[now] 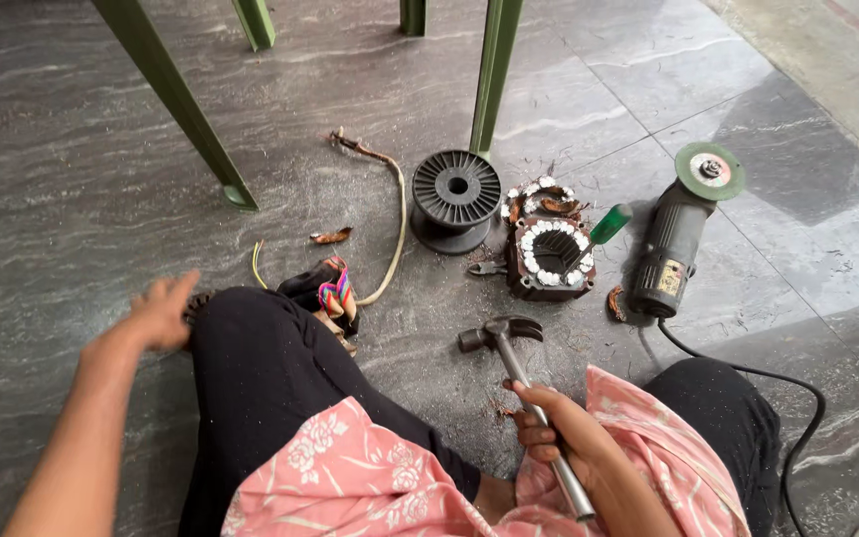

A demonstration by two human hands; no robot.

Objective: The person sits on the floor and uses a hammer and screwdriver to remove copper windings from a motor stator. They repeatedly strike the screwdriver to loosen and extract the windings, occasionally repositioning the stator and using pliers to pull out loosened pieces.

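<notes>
Hammer work pauses: right hand grips a steel claw hammer short of the rusty motor stator ahead; left hand, open and empty, reaches outward over the floor.

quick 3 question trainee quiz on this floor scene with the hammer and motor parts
1. True or false: the right hand grips the steel claw hammer by its handle.
2. What lies right of the rusty motor stator with white-wrapped windings? A) black plastic spool B) dark angle grinder with green disc C) green chair leg
3. What is the left hand holding?

Key
1. True
2. B, the dark angle grinder with green disc
3. Nothing; it is open over the grey floor, by the black-clad knee.
</notes>
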